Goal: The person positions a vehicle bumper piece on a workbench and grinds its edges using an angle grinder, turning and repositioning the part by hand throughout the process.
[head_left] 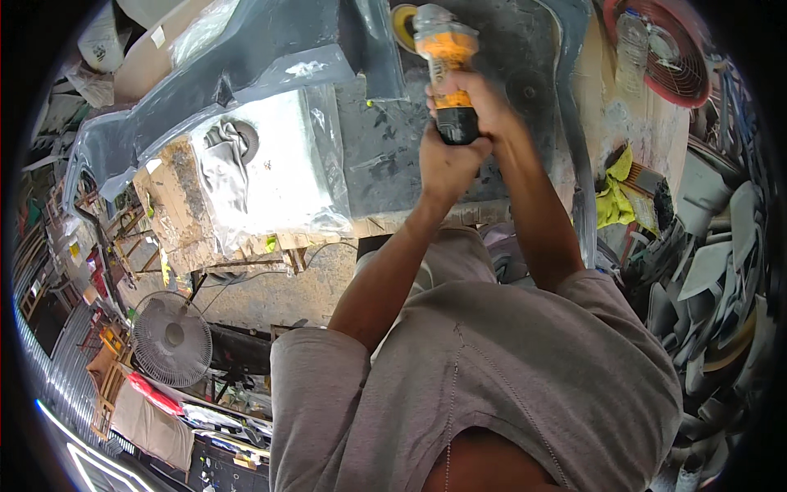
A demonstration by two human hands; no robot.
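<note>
Both my hands grip an orange and black angle grinder [449,47] with a greyish head and a round yellowish disc [403,28] at its upper left. My right hand [474,97] is closed around the orange body. Below it, my left hand [451,168] wraps the black rear end. The grinder is over a dark, scuffed board [377,164], beside a large grey moulded panel [270,45]. Whether the disc touches the panel's edge I cannot tell.
Left of the board, a plastic-covered white sheet [279,180] carries a grey rag [225,176] and a dark round disc [246,141]. A red fan [668,49] and a clear bottle [631,41] stand at the far right, a yellow cloth [613,201] nearer. A grey fan [172,336] stands lower left.
</note>
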